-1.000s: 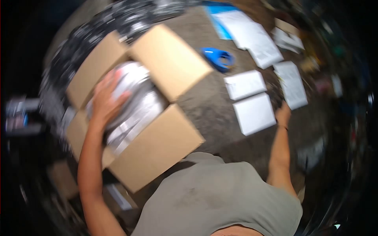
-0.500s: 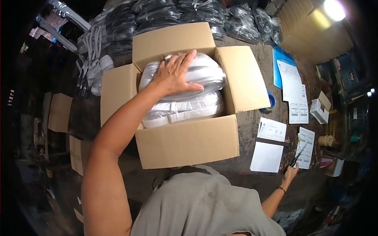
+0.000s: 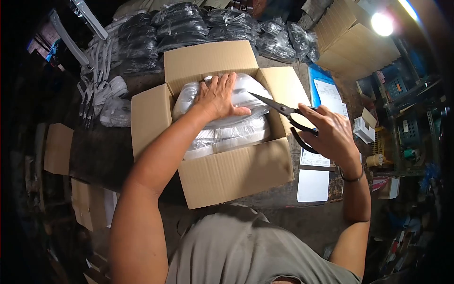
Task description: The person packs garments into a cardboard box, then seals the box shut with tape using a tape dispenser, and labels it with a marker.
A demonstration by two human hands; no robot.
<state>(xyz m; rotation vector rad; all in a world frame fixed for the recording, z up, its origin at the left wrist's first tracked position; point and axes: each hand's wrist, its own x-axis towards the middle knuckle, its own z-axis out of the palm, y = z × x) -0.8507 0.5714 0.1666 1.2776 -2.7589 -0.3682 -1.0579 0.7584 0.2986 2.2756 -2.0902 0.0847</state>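
Note:
My left hand lies spread on the upper of two plastic-wrapped white bundles inside an open cardboard box. Below it in the box shows the second wrapped bundle. My right hand grips black-handled scissors over the right flap. Their dark pointed tip reaches left over the upper bundle, and the blades look nearly closed. All four flaps are folded outward.
Black plastic-wrapped bundles are stacked behind the box, with white straps to their left. Papers and a blue folder lie right of the box. A small white box and a large carton stand farther right.
My right hand has come up from the table's front right edge to the box, bringing the scissors over the flap. My left hand stays on the upper bundle. The view has shifted slightly.

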